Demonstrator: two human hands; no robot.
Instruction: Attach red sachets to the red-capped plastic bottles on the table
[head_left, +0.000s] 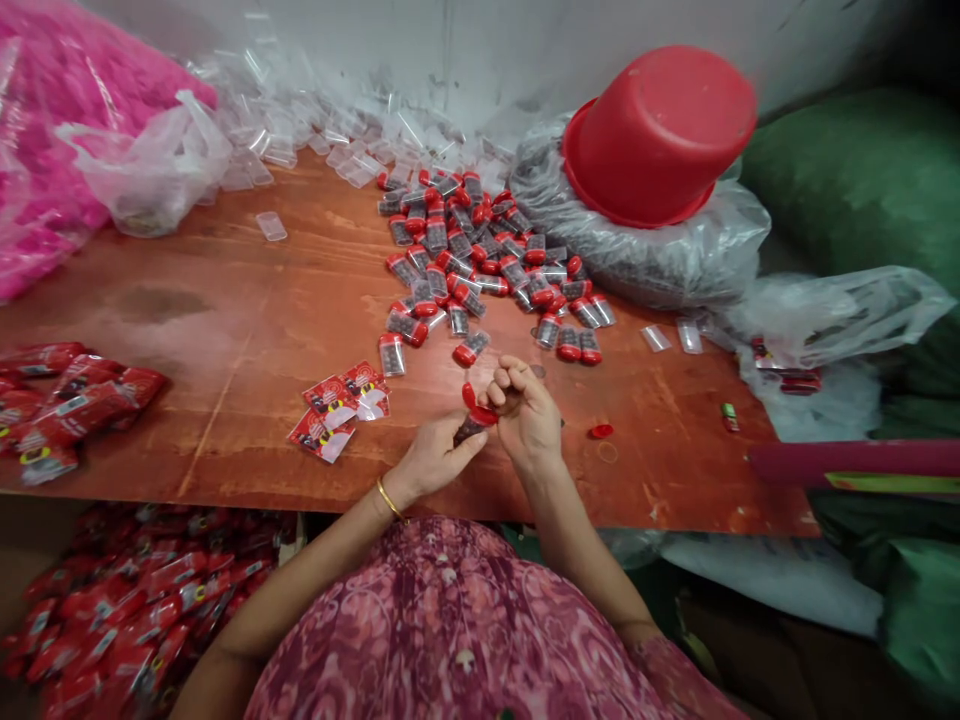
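1. Left of centre: printed cards lie overlapping, their fine print too small for me to read.
2. Lower centre: left hand closed around a small clear container, red lid apparently raised.
3. Container: I judge it light, stiff, smooth enough to slip, thin-walled; I'd grip its body below the lid. Lower part hidden by fingers; dark contents unidentifiable.
4. Just right: right hand, fingers curled beside the lid. Can't tell whether they grip anything.
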